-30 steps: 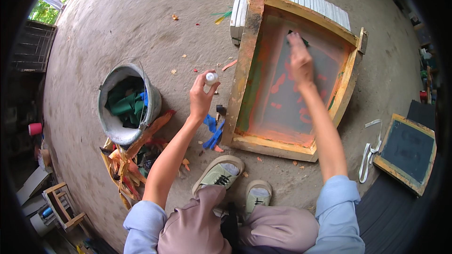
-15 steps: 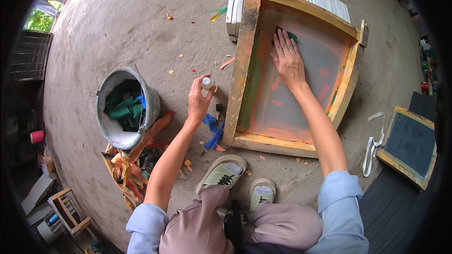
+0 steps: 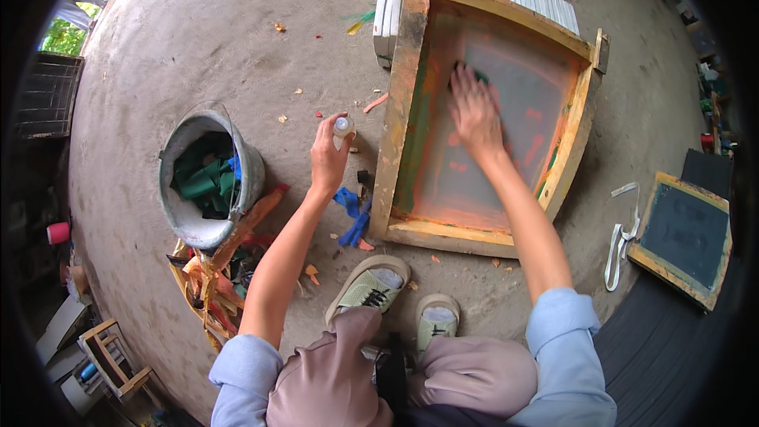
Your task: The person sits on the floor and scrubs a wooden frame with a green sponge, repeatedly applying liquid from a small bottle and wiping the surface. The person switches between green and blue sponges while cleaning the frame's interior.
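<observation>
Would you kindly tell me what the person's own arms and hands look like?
The light blue fabric left sleeve and matching right sleeve are folded back well short of the wrists. The left hand and right hand are ungloved, with no watch visible; blur hides finer details of the right.

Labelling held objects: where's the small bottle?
The small bottle is held in the left hand, left of centre in head view, between bucket and framed screen.

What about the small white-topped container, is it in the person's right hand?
No, the left hand holds the small white-topped container, while the right hand is over the framed screen.
</observation>
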`<action>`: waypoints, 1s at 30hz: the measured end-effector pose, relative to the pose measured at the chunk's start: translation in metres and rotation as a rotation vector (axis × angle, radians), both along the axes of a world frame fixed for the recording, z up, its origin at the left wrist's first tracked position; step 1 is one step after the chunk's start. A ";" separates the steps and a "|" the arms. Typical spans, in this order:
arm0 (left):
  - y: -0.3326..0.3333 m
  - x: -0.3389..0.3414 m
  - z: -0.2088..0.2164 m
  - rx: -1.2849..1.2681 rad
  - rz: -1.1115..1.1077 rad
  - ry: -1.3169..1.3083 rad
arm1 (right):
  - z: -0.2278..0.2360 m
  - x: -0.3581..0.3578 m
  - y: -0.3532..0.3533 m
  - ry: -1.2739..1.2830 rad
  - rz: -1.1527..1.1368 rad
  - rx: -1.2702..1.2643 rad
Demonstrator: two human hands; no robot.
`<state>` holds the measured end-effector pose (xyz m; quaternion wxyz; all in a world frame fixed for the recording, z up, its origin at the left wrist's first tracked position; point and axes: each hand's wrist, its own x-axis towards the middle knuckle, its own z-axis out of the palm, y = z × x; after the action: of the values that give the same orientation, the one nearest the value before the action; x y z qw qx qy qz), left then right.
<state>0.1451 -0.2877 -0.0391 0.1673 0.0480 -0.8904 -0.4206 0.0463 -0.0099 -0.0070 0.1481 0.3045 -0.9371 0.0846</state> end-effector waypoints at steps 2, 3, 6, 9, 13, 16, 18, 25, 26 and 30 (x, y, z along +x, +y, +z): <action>-0.001 -0.003 0.004 -0.016 -0.015 -0.010 | 0.007 -0.017 -0.008 0.057 -0.081 -0.047; 0.000 -0.002 0.005 -0.015 -0.028 -0.010 | 0.003 -0.012 -0.009 0.040 -0.098 -0.062; -0.005 -0.003 0.008 -0.015 -0.054 -0.032 | -0.028 0.049 -0.003 -0.084 -0.004 0.013; -0.013 0.005 0.008 -0.012 -0.032 -0.059 | -0.036 0.134 0.002 -0.345 0.214 0.027; 0.015 0.002 0.019 -0.112 0.004 0.059 | -0.044 0.102 0.035 -0.103 0.367 0.100; 0.026 0.001 0.028 -0.202 -0.054 0.212 | -0.003 0.018 0.009 -0.019 0.069 0.043; 0.044 -0.007 0.036 -0.191 -0.161 0.258 | 0.013 -0.013 -0.005 0.016 -0.047 -0.071; 0.086 -0.019 0.047 -0.031 -0.148 0.140 | -0.044 0.131 0.001 -0.437 0.090 -0.059; 0.090 -0.022 0.044 0.011 -0.100 0.106 | -0.037 0.150 0.003 -0.452 0.142 -0.117; 0.104 -0.025 0.037 0.040 -0.075 -0.051 | -0.051 0.100 0.039 -0.164 0.325 -0.058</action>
<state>0.1201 -0.1834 -0.0021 0.1280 0.0288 -0.8869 -0.4430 0.1463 0.0290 -0.0584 0.0646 0.4396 -0.8816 0.1590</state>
